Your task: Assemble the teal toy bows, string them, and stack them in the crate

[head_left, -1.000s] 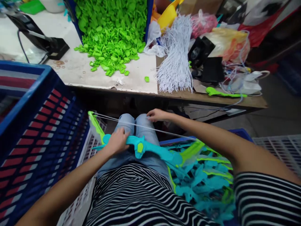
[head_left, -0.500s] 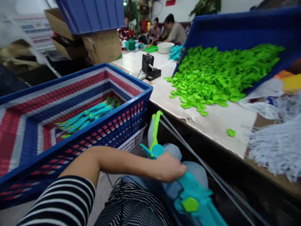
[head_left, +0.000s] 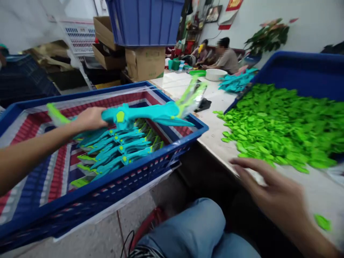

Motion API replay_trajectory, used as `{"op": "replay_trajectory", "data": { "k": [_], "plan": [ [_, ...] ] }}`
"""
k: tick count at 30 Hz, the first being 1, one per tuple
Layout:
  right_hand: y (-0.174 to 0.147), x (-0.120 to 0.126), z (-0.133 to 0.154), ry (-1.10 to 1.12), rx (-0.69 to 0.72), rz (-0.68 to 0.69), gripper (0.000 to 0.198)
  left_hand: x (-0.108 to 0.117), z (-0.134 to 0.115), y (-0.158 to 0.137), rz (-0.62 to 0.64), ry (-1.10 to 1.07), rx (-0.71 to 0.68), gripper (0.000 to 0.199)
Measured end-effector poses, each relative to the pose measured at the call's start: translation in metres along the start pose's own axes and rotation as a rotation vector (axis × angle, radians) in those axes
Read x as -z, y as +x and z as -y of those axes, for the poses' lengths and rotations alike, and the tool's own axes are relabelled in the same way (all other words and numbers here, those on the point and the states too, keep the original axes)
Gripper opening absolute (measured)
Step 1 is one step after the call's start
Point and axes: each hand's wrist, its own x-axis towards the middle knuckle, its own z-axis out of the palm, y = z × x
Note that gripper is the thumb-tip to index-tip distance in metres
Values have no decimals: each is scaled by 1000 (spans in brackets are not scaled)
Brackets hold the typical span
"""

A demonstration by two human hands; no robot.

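A pale table (head_left: 212, 134) stretched from 12 to 4 o'clock; a blue basket (head_left: 199, 126) at 8 o'clock held teal bows (head_left: 123, 143); a blue bin (head_left: 298, 77) at 3 o'clock spilled green pieces (head_left: 282, 123); 1 toy bow (head_left: 149, 112) was over the basket at 10; the left hand (head_left: 92, 118), at 9, had its fingers clamped on it; the right hand (head_left: 282, 195), at 4, had fingers slightly apart; 1 stray piece (head_left: 323, 222) lay near its wrist.
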Motion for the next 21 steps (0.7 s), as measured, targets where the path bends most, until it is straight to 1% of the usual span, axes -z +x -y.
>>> {"op": "replay_trajectory", "data": {
  "k": [1, 2, 3, 4, 5, 6, 7, 8, 10, 13, 17, 21],
  "plan": [
    [24, -31, 2, 43, 81, 30, 17, -24, 25, 0, 69, -14, 87, 65],
    [46, -61, 5, 83, 170, 63, 18, -47, 46, -1, 143, -33, 161, 60],
    [63, -89, 10, 106, 246, 90, 20, -68, 61, -3, 209, -52, 219, 54],
    [75, -113, 15, 109, 297, 103, 21, -88, 71, -4, 276, -70, 265, 48],
    [83, -132, 19, 97, 321, 112, 22, -106, 78, -5, 339, -88, 294, 43],
    [86, -145, 23, 77, 326, 118, 24, -121, 81, -6, 396, -103, 313, 40],
    [87, -154, 26, 54, 316, 120, 27, -135, 81, -6, 450, -113, 322, 38],
    [86, -158, 28, 34, 297, 119, 29, -147, 80, -6, 497, -118, 325, 39],
    [82, -159, 29, 16, 273, 117, 30, -168, 75, -8, 575, -117, 326, 44],
    [80, -154, 28, 25, 269, 124, 28, -190, 66, -14, 665, -130, 312, 50],
    [81, -154, 27, 51, 261, 119, 27, -207, 57, -29, 772, -209, 278, 45],
    [80, -157, 26, 75, 243, 122, 27, -218, 47, -45, 812, -229, 297, 48]
  ]
}}
